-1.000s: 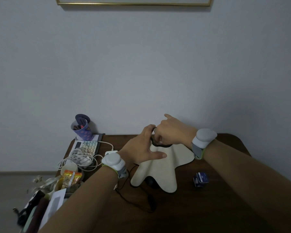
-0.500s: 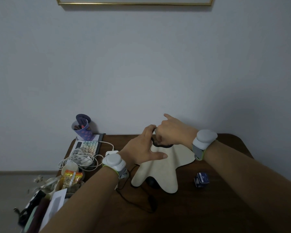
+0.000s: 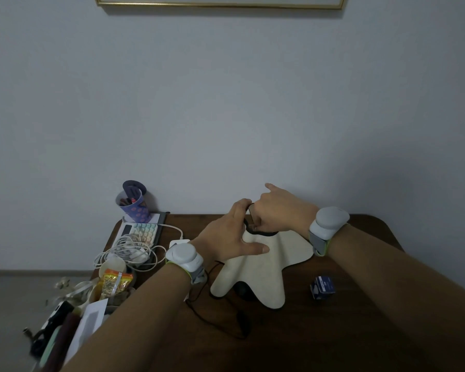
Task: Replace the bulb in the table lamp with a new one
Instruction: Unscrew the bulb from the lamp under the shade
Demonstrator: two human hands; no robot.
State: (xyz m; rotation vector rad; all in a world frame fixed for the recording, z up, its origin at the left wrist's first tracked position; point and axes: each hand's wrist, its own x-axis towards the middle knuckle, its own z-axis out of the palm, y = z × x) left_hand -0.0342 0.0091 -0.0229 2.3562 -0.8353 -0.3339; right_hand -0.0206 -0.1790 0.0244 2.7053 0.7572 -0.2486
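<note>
A table lamp with a cream, wavy-edged shade stands in the middle of the dark wooden table. My left hand lies on the shade's left side, fingers hooked over the dark rim of its top opening. My right hand reaches into that opening from the right, fingers curled down inside; what they hold is hidden. A small blue bulb box sits on the table to the right of the lamp. The lamp's black cord runs forward across the table.
At the table's left end are a purple pen cup, a pastel keyboard, coiled white cables, a snack packet and papers. The wall is close behind the table. A picture frame hangs above.
Both hands stay at the top of the shade; they have barely shifted.
</note>
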